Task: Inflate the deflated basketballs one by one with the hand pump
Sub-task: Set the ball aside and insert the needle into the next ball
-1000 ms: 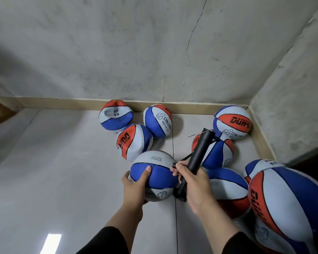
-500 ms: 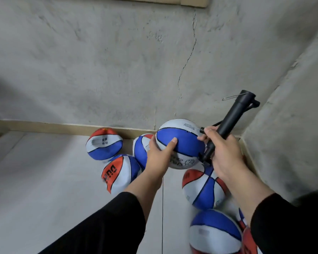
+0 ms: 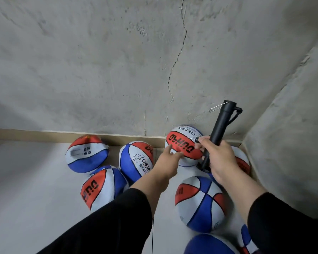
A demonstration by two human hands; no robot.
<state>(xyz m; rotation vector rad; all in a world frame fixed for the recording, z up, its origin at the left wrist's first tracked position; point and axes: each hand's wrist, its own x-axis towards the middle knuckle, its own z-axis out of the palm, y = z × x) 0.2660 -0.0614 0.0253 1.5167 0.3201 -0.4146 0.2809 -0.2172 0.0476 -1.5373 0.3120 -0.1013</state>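
Between both hands (image 3: pixel 168 158), basketball (image 3: pixel 184 145), pump (image 3: pixel 218 132) gripped

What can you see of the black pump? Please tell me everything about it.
The pump is a slim black tube, plastic by its look, tilted with its top leaning right, in front of the wall. A thin hose loops at the capped top, where a wire clip sticks out left. The right hand grips its lower part; its base shows below the hand. It stands just right of the ball; contact cannot be told.
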